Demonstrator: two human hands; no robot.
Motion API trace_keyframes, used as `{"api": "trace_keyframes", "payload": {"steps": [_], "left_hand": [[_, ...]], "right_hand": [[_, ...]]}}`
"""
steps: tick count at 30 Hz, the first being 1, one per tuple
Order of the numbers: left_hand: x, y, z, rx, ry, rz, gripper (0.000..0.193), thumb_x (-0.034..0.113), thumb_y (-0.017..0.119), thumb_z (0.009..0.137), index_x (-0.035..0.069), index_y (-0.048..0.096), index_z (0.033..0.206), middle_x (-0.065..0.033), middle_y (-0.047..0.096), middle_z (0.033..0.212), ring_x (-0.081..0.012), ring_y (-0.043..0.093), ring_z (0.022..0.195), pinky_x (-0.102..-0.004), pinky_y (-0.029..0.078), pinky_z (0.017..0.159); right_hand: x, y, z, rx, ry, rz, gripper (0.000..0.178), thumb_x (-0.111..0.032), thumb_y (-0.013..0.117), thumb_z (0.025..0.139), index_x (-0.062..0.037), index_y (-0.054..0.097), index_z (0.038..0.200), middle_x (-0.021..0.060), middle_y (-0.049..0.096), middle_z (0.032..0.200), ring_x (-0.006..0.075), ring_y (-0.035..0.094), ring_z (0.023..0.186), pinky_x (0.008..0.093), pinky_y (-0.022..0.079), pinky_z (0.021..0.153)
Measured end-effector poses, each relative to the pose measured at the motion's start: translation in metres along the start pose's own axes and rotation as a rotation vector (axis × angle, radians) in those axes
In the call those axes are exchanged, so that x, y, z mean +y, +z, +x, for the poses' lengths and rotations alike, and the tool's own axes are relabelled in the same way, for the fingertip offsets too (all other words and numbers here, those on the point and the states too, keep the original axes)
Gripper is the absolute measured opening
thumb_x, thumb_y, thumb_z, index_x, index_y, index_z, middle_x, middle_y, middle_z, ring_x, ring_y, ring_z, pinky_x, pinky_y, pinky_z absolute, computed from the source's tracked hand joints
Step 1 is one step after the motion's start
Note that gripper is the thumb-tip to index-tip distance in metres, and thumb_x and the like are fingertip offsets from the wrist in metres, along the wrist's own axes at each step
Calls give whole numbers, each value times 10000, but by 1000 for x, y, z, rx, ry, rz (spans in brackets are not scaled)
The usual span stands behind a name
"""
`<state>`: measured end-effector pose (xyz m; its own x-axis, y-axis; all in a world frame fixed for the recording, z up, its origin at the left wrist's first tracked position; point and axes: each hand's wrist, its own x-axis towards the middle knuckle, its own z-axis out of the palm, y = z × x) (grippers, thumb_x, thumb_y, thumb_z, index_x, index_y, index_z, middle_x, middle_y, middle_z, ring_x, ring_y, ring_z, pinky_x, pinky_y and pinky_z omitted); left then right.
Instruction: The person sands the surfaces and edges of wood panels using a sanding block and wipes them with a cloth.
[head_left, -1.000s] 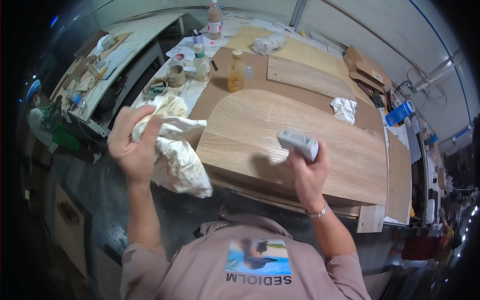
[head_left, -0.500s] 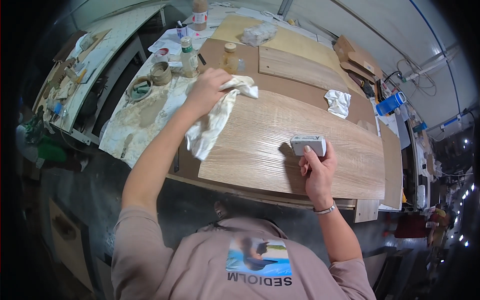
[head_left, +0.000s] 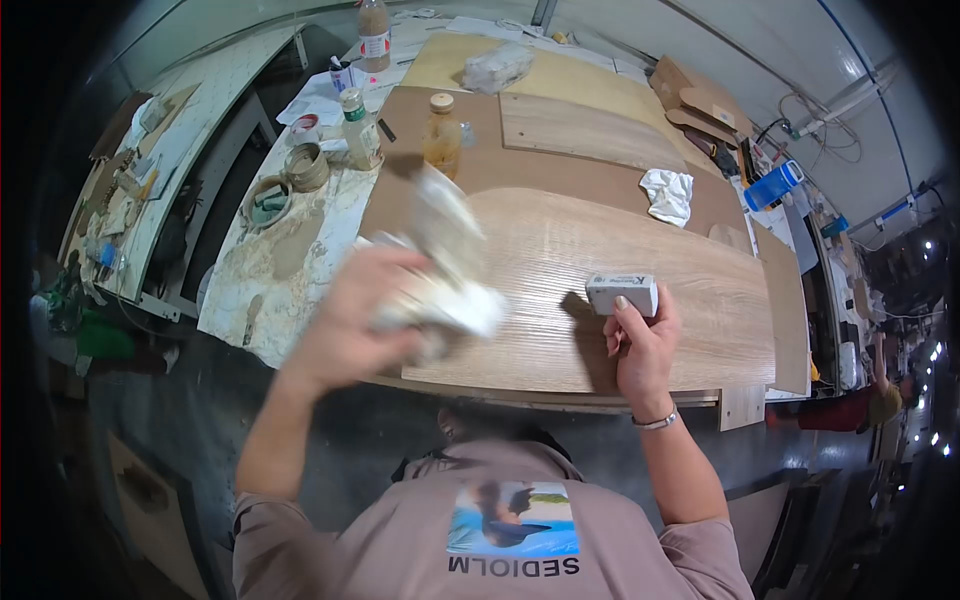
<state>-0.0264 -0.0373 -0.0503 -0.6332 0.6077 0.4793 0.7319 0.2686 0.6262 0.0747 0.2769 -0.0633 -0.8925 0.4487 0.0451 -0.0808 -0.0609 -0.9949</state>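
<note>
My left hand [head_left: 355, 320] grips a stained white cloth [head_left: 450, 300] above the left end of a wood-grain panel [head_left: 560, 240]; hand and cloth are blurred by motion. Over the panel's right half, my right hand [head_left: 642, 345] holds a small white-and-grey block [head_left: 622, 295] between thumb and fingers, and the block's shadow falls on the panel to its left. A bottle of amber liquid [head_left: 441, 140] stands just beyond the cloth. Farther left is a clear bottle with a green label [head_left: 360, 130].
On the stained left side of the table sit a bowl with green pieces [head_left: 268, 203] and a jar [head_left: 306, 167]. A crumpled white cloth [head_left: 667, 195] lies at the panel's far edge. Behind are a narrower board [head_left: 590, 130], a plastic-wrapped bundle [head_left: 498, 68] and a blue bottle [head_left: 775, 186].
My left hand has come down and nearer to me with the cloth, which is now bunched and swinging. My right hand keeps hold of the block almost in place.
</note>
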Motion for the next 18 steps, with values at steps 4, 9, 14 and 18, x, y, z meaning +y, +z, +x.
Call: {"api": "trace_keyframes", "payload": {"steps": [4, 9, 14, 18], "left_hand": [[-46, 39, 24, -100, -24, 168, 429, 290, 777, 769, 94, 652, 1131, -132, 584, 1254, -333, 518, 1211, -448, 381, 1058], [-75, 33, 93, 142, -104, 409, 366, 312, 770, 770, 48, 659, 998, -153, 663, 1005, -337, 611, 937, -460, 458, 850], [40, 35, 87, 88, 211, 199, 427, 360, 827, 668, 107, 691, 985, -101, 641, 771, -319, 619, 778, -414, 450, 711], [106, 61, 83, -146, 312, 190, 544, 269, 809, 651, 163, 669, 1166, -66, 623, 902, -285, 607, 752, -398, 449, 700]], "right_hand": [[0, 8, -2, 13, 20, 69, 208, -67, 667, 883, -23, 552, 1051, 41, 596, 752, 65, 515, 546, 203, 380, 429], [-2, 4, -6, -57, 8, 17, 217, -14, 647, 870, -11, 544, 1060, 39, 590, 744, 53, 504, 552, 191, 380, 462], [12, 0, -5, -59, -342, -248, 315, -24, 692, 784, 24, 618, 1087, 81, 673, 846, 125, 646, 737, 276, 538, 652], [3, 4, -9, -226, -579, -281, 349, -1, 697, 733, 13, 628, 1075, 105, 678, 813, 120, 653, 682, 268, 527, 610]]}}
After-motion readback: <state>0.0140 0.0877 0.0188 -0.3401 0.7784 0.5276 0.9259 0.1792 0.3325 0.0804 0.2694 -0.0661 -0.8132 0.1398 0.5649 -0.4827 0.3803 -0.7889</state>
